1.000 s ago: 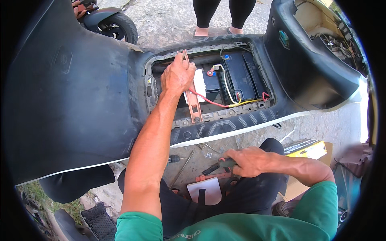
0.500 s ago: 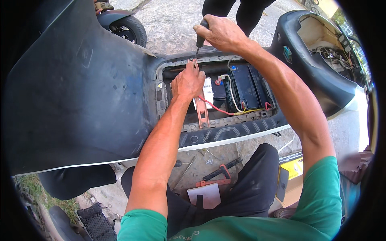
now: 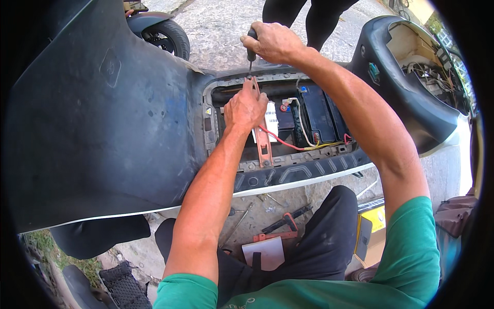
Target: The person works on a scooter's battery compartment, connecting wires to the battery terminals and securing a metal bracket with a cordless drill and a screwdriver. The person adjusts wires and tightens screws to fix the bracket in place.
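My right hand (image 3: 277,43) is wrapped round the black handle of a screwdriver (image 3: 251,45), held upright. Its shaft reaches down to the far end of a copper-coloured metal strap (image 3: 264,145). The strap lies across the open battery bay (image 3: 207,135) in the scooter's footboard. My left hand (image 3: 245,109) grips the strap near that far end, fingers closed round it; some fingertips are hidden. Beneath the strap sits a white paper label (image 3: 271,116). Dark batteries (image 3: 315,114) with red, white and yellow wires (image 3: 288,145) fill the right side of the bay.
The scooter's dark seat-side body (image 3: 118,129) rises at left, its front cover (image 3: 406,87) at right. On the ground before me lie a long-shafted tool (image 3: 237,224), a red-and-black tool (image 3: 288,220) and a white pad (image 3: 265,253). A yellow box (image 3: 371,226) stands at right. Another person's legs (image 3: 309,20) are beyond.
My right hand and the screwdriver have shifted slightly left relative to the strap's far end. The whole view has moved a little. Both grips stay the same.
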Available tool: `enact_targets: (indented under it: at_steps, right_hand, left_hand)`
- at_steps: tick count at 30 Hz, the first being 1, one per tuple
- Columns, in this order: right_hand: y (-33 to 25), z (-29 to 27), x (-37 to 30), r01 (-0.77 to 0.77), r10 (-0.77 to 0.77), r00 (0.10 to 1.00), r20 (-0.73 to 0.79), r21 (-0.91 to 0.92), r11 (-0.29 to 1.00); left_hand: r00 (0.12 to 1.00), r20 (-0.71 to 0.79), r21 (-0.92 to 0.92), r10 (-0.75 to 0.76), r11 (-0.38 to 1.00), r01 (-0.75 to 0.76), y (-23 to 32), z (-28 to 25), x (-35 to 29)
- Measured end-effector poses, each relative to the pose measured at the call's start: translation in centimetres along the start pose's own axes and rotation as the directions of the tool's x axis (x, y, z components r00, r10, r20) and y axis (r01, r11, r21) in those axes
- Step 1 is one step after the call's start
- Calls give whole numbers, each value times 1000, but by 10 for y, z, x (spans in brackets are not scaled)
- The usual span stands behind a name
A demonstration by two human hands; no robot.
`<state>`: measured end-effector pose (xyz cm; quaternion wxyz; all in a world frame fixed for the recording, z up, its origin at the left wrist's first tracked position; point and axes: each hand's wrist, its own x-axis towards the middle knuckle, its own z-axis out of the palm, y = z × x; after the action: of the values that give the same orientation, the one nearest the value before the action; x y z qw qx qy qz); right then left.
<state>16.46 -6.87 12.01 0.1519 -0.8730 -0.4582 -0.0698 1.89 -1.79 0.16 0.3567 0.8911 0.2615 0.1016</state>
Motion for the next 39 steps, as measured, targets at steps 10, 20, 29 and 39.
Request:
enact_targets:
  at_steps: [10,20,29,39]
  right_hand:
    - [-3,-1,-1,0,0,999,41,1,1000]
    - [-7,-3,-5,56,-55,997,52,-33,998]
    - [-6,-4,-5,74,-71,996,53,-46,996]
    - [0,-3,-8,86,-85,996,17,-47,995]
  left_hand:
    - [1000,9,-2,5,1000,-5,0,-1,0]
    - [1000,10,-23,0,1000,0,0,-1,1]
    - [1000,9,-12,-11,1000,11,2,-2,0]
    - [1000,2,-17,-11,1000,11,0,-1,0]
